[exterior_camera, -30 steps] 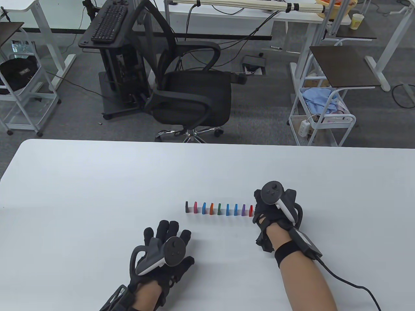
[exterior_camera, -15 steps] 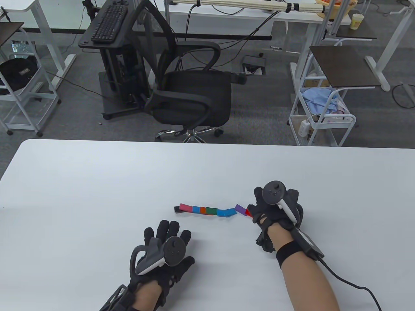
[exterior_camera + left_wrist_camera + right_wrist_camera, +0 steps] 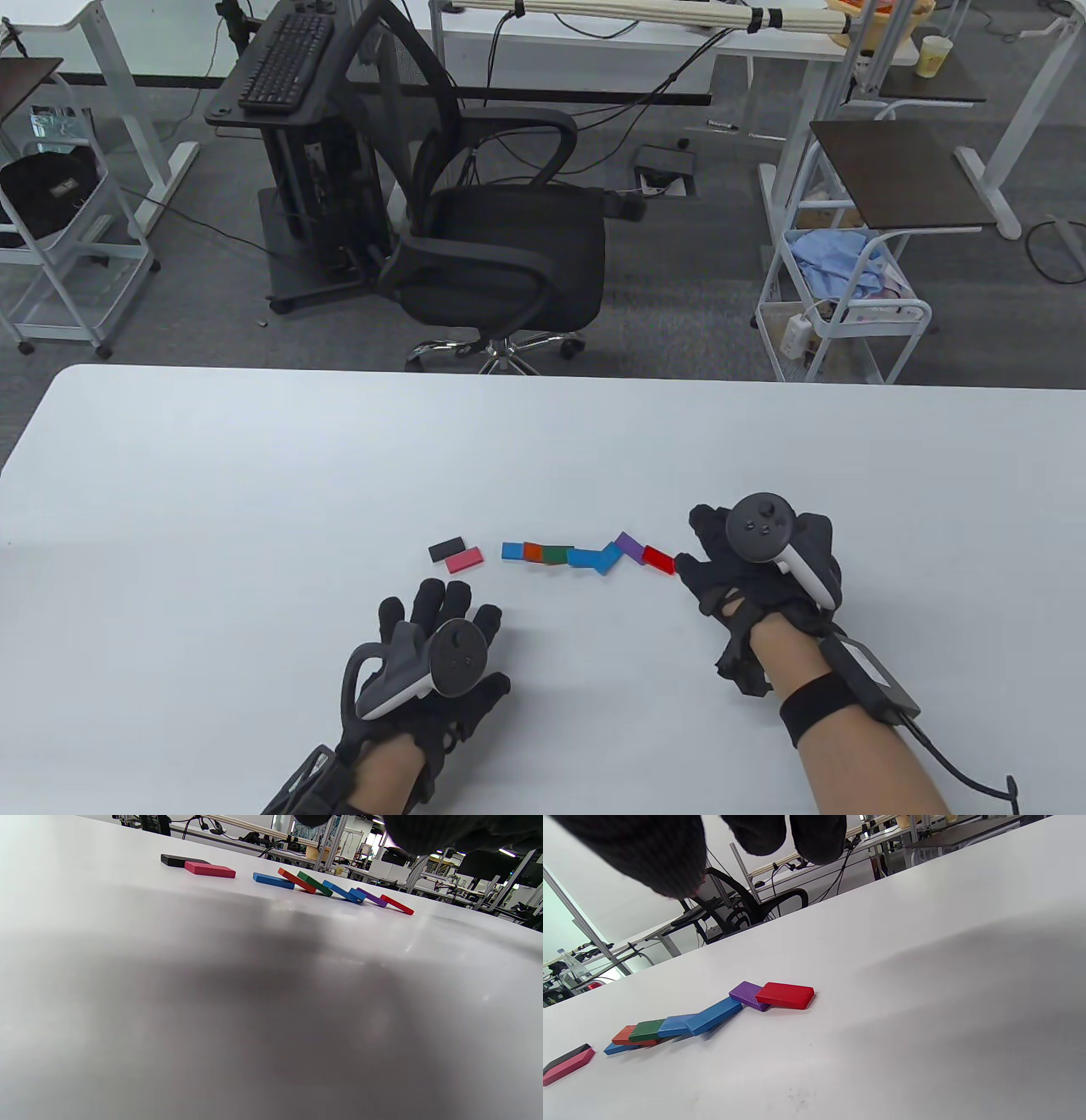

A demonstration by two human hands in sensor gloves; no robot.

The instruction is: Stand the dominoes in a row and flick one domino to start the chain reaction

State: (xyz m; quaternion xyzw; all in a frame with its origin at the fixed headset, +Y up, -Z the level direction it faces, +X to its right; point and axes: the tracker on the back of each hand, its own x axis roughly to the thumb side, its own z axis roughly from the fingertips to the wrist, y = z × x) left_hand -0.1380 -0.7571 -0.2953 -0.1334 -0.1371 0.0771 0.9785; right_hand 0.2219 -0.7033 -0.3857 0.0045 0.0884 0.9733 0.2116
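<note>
Now we see all 9 dominoes lying toppled on the white table, none upright. From the red domino at the 3 o'clock end, the purple, 2 blue, green, orange and a 3rd blue piece overlap in a kinked chain; the pink domino and black domino lie flat at the 9 o'clock end, apart from the chain.

Our right hand rests at 3 o'clock of the row, its index fingertip just beside the red domino; it grips nothing, and the other fingers look loosely curled. Our left hand lies flat at 6 o'clock of the row, fingers spread and straight, holding nothing.

We judge the chain reaction complete. Risk from here: a careless sweep of the right hand toward 9 o'clock would scatter the overlapped pieces, since they only lean on each other. The left wrist view shows the leaning pieces raised at 1 edge, so a table bump could slide them flat.
</note>
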